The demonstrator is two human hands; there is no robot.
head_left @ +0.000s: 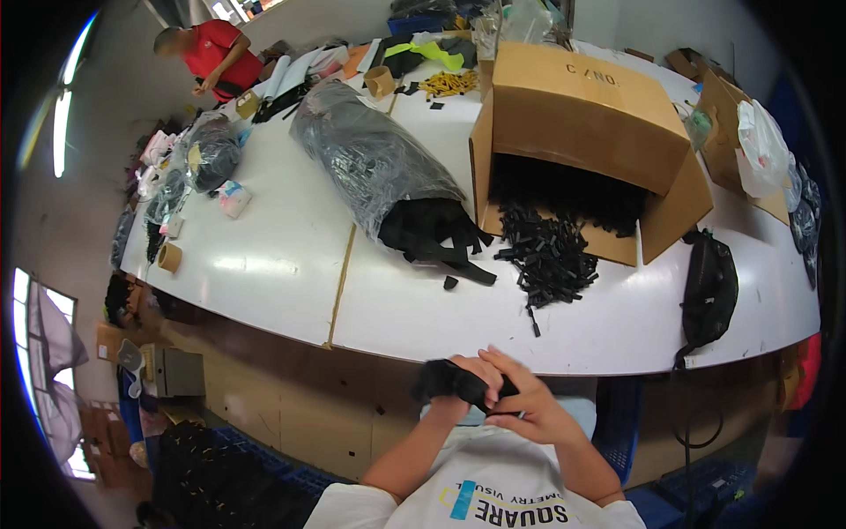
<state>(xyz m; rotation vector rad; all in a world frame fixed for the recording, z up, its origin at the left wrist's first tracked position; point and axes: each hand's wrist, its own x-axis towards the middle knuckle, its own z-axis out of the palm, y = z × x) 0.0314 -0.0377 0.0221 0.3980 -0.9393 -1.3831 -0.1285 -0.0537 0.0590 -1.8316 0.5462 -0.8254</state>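
The black piece [438,381] being worked is soft-looking and matt, dark all over, bunched into a thick, rounded wad at one end and showing as narrower, strap-like bands toward the other. It is in the left hand [480,369], which is curled around it: the thick end sticks out on the outer side of that hand, a band crosses by the fingers, and a darker end shows on the inner side, between the two hands. The right hand [542,413] is just beside, its fingers reaching over the left one and its thumb spread below the dark end; the fingers overlap there, so I cannot tell whether it grips the piece or only rests against it.

Both hands are in front of the white shirt [529,467], just short of the near edge of the white table [423,322]. Straight beyond them lies a heap of small black parts [551,260], spilling from an open cardboard carton [586,106], with one loose part at the heap's near tip. Beyond the left hand and off to its left, a clear plastic bag [374,145] lies with black strips [432,234] coming from its mouth. Beyond the right hand and further right is a black pouch [709,286].
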